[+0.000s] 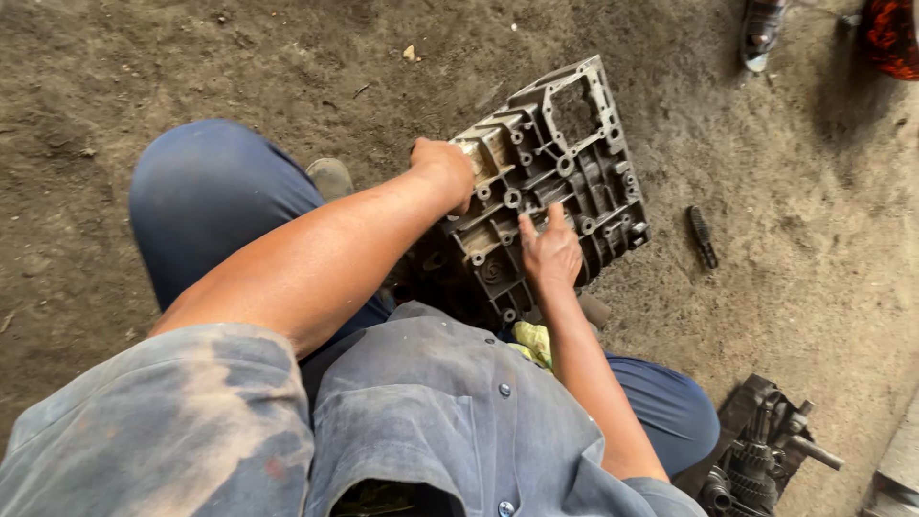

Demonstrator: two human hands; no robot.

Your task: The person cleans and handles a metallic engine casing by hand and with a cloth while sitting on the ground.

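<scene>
Metal casing propped on the dirt floor between the person's knees, held by both hands.

Left hand is clenched over the casing's upper left edge; right hand lies flat on its ribbed face, fingers spread, grasping nothing. A yellow rag shows just below the casing. A dark screwdriver handle lies on the floor near its right side, and a gear assembly sits well apart at lower right.
</scene>
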